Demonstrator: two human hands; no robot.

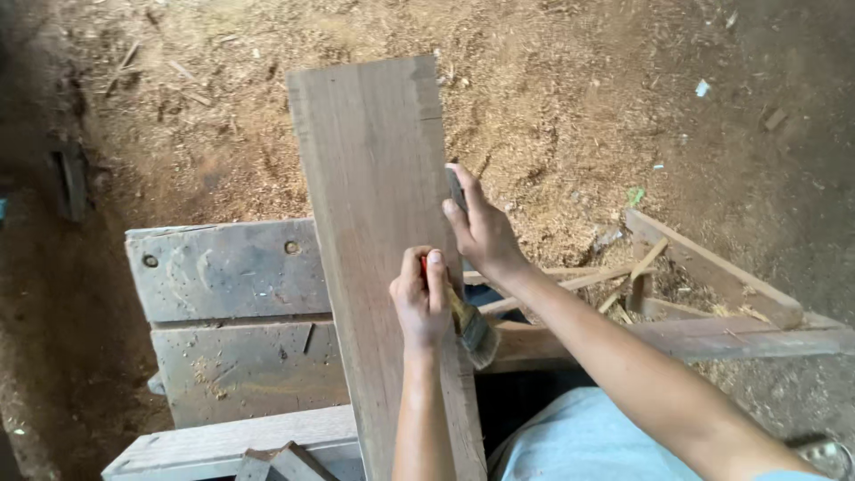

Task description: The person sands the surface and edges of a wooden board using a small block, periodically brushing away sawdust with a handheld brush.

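Observation:
A long brown wooden plank [374, 196] lies lengthwise across a grey wooden bench [227, 272], its far end out over the floor. My left hand [420, 298] is closed in a fist on a paintbrush [474, 334] over the plank's right side; the pale bristles point down and to the right, just off the plank's edge. My right hand [483, 230] rests on the plank's right edge a little farther up, thumb on the top face and fingers on the side. A small dark grey piece shows at its fingertips; I cannot tell what it is.
Sawdust and wood chips cover the earth floor [570, 98]. A rough wooden frame of beams and thin sticks [712, 272] lies to the right. A pale plank [223, 441] and a wooden offcut [285, 463] sit at the bench's near edge.

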